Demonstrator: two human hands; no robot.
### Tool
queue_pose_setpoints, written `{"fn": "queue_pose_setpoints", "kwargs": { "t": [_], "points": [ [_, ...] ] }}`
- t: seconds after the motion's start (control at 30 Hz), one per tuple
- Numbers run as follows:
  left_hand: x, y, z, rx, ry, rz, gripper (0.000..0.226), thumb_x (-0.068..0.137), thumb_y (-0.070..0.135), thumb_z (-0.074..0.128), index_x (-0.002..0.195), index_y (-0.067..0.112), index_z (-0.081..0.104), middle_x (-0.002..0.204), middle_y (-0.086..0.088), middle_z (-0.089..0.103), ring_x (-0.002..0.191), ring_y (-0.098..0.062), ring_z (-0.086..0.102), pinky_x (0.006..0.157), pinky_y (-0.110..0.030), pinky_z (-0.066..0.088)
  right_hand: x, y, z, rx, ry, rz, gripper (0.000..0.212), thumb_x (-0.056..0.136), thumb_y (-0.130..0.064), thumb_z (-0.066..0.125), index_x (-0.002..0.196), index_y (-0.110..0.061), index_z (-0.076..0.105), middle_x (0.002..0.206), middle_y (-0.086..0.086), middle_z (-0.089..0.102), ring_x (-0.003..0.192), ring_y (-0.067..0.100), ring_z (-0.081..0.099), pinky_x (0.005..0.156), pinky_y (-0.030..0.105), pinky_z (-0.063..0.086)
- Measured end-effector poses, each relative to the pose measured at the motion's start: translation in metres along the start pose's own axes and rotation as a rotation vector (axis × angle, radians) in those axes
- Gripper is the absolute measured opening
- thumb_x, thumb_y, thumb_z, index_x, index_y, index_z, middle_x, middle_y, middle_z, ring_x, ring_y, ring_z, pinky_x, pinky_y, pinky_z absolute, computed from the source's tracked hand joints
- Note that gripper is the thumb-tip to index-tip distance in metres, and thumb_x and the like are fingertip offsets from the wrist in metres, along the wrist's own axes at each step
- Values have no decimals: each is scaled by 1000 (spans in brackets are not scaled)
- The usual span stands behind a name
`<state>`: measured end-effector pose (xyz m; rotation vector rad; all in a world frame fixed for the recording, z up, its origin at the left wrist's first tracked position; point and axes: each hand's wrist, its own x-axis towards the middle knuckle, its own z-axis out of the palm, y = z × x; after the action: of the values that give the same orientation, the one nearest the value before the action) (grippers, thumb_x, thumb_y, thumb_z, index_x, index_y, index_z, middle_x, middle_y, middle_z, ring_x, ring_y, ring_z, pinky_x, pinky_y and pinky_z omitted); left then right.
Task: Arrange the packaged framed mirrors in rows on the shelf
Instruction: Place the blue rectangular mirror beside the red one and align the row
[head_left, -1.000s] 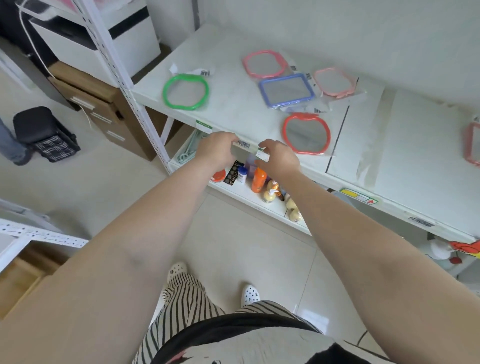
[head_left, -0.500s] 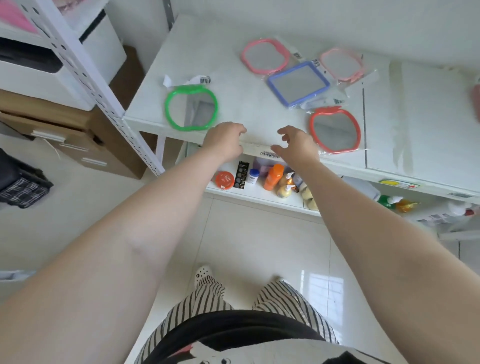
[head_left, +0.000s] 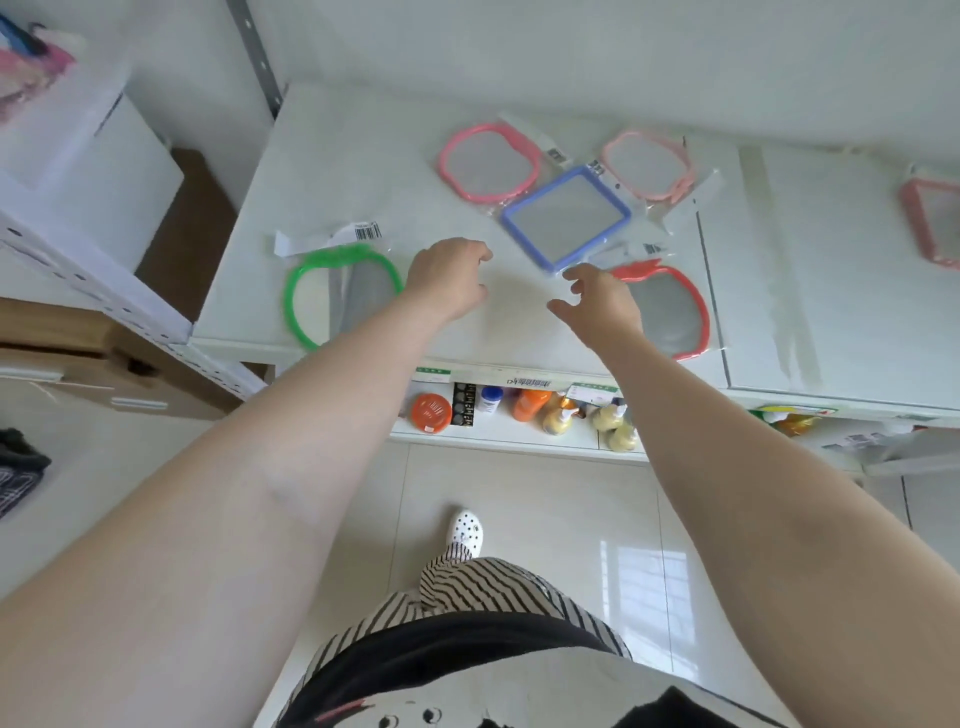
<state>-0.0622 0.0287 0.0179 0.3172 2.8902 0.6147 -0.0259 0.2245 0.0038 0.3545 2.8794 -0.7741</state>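
The white shelf (head_left: 332, 171) is the biggest thing here, and the mirrors lie on it loose, each in a clear bag, in no row that I can make out. Judging from that, the arranging has hardly begun — nearly all of it is left.

The red mirror (head_left: 667, 312) lies at the front edge, partly under the right wrist. The blue mirror (head_left: 566, 218), square and turned cornerwise, sits behind it; its front corner seems to overlap the red one's bag. The pink mirror (head_left: 488, 163) lies at the back, just left of the blue one, and the pale pink mirror (head_left: 647, 166) at the back just right of it, both close enough that the bags touch or overlap. The green mirror (head_left: 337, 293) lies well apart to the left, near the front edge, its barcode flap pointing back. A sixth mirror (head_left: 932, 223), reddish, is cut off at the right edge of the view.

The left hand (head_left: 449, 275) hovers over a bare patch between the green and blue mirrors, fingers loosely curled, holding nothing. The right hand (head_left: 597, 299) reaches towards the blue mirror's front corner with fingers spread and slack — also holding nothing, and whether a fingertip touches the bag I cannot tell
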Motion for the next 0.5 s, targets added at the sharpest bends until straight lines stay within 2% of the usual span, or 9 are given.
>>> {"fn": "queue_pose_setpoints", "kwargs": {
  "t": [0.17, 0.3, 0.5],
  "points": [
    [43, -5, -8, 9, -14, -30, 53, 83, 18, 62, 135, 20, 51, 136, -2, 56, 126, -25, 51, 102, -33, 41, 40, -2, -2, 33, -5, 54, 47, 85, -33, 65, 129, -23, 54, 125, 2, 62, 114, 24, 58, 86, 33, 47],
    [73, -5, -2, -23, -34, -50, 54, 83, 18, 61, 136, 20, 50, 139, -3, 54, 129, -24, 50, 102, -32, 41, 63, -2, -5, -5, 11, 99, 45, 86, -30, 61, 129, -20, 54, 124, 4, 63, 112, 25, 60, 79, 30, 44],
    [107, 6, 17, -48, -97, -17, 52, 79, 18, 65, 130, 16, 54, 136, -8, 52, 125, -28, 51, 98, -35, 46, 78, 4, 0, -22, 26, 226, 29, 86, -26, 57, 113, -19, 62, 104, 5, 68, 101, 28, 62, 75, 31, 46]
  ]
}}
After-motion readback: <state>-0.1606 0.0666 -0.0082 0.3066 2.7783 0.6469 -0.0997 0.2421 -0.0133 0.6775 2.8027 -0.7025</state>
